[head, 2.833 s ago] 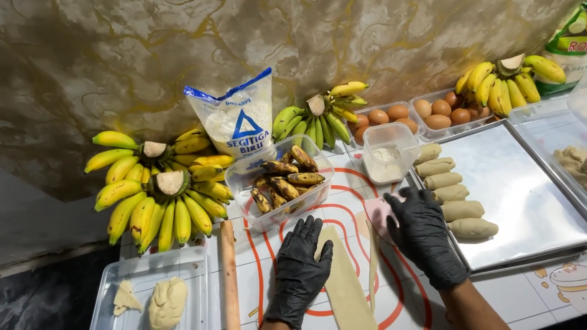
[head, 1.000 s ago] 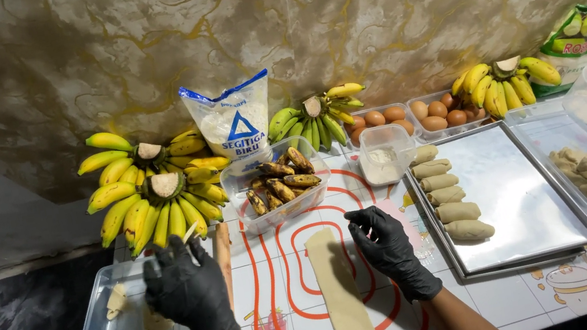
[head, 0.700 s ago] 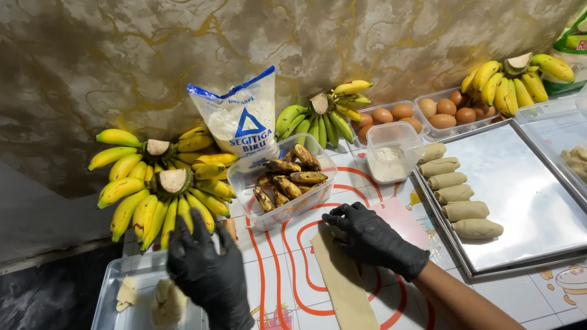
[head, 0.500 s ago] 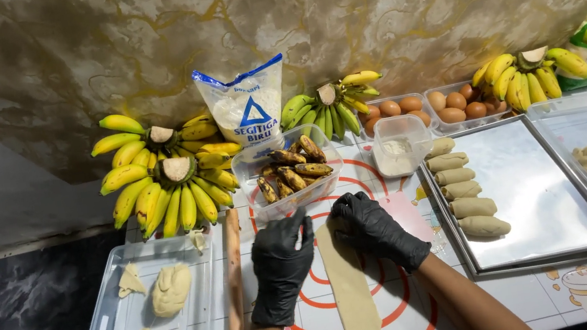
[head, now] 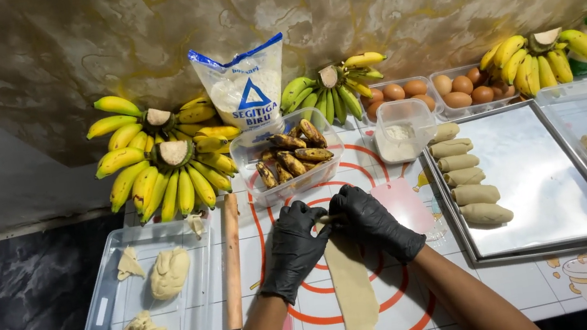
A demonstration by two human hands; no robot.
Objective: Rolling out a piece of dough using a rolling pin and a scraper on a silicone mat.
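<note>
My two hands, in black gloves, meet at the far end of a long flat dough strip (head: 352, 292) lying on a white mat with red circles (head: 408, 309). My left hand (head: 293, 252) pinches a small brown banana piece (head: 329, 219) at that end. My right hand (head: 373, 220) curls over the same end, fingers on the dough and touching the piece. Just beyond my hands stands a clear tub of browned banana pieces (head: 291, 159).
A wooden rolling pin (head: 231, 263) lies left of the mat. A clear tray (head: 103, 317) with dough lumps is at the left. A metal tray (head: 544, 182) holds several dough rolls (head: 466, 179). Banana bunches (head: 162, 169), a flour bag (head: 247, 90), eggs (head: 464, 89) and a small tub (head: 402, 131) line the back.
My left hand has come in from the left side to the far end of the dough strip, now with a brown banana piece. My right hand has stayed at that end.
</note>
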